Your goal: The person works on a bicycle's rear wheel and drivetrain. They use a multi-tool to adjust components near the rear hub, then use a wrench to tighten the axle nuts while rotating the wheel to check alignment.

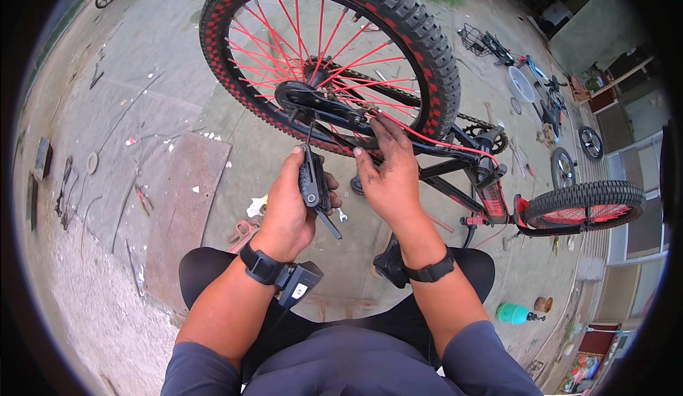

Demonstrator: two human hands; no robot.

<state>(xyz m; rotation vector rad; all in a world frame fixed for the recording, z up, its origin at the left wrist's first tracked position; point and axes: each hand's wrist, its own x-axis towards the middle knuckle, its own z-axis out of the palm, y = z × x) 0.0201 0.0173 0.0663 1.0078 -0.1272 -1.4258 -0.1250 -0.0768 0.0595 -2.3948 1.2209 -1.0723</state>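
A black and red bicycle (469, 168) lies upside down before me, its rear wheel (327, 47) with red spokes raised at the top. My left hand (288, 200) grips a black folding multi-tool (313, 183), one key sticking out below the palm. My right hand (388, 172) rests with greasy fingers on the black frame stay (334, 115) beside the rear hub, next to a red cable. The smaller front wheel (583, 204) sits at the right.
A rusty metal plate (181, 204) lies on the concrete at the left, with small tools and scraps near it. A green bottle (514, 313) stands at the lower right. More bicycles and loose wheels (562, 168) lie at the upper right.
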